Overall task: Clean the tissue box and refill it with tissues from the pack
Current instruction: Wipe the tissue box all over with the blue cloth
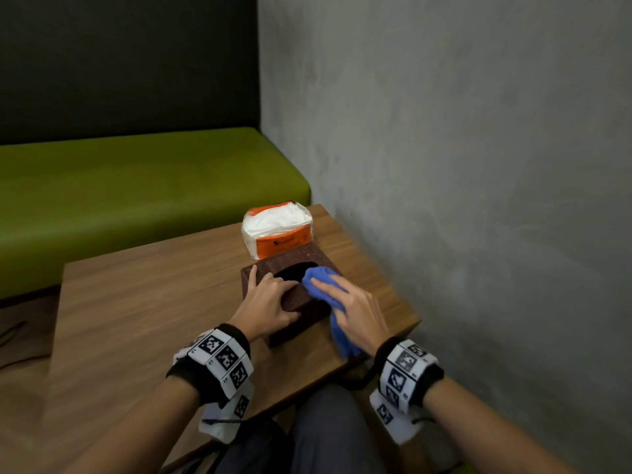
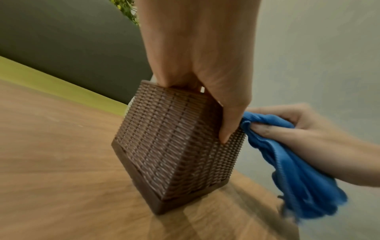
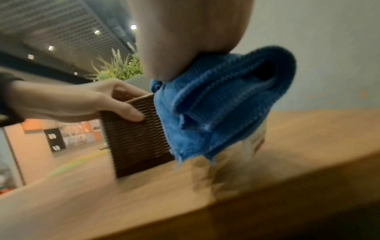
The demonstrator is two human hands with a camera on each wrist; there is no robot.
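A brown woven tissue box with a dark oval opening stands on the wooden table. My left hand grips its near-left top corner, fingers on the top and thumb curled down the near side. My right hand holds a blue cloth against the box's right top edge, beside the opening; the cloth's tail hangs down past the wrist. Behind the box lies an open orange-and-white tissue pack.
A grey concrete wall runs close along the table's right side. A green bench seat with a dark backrest lies behind the table. My knees are under the table's near right corner. Bare tabletop spreads to the left.
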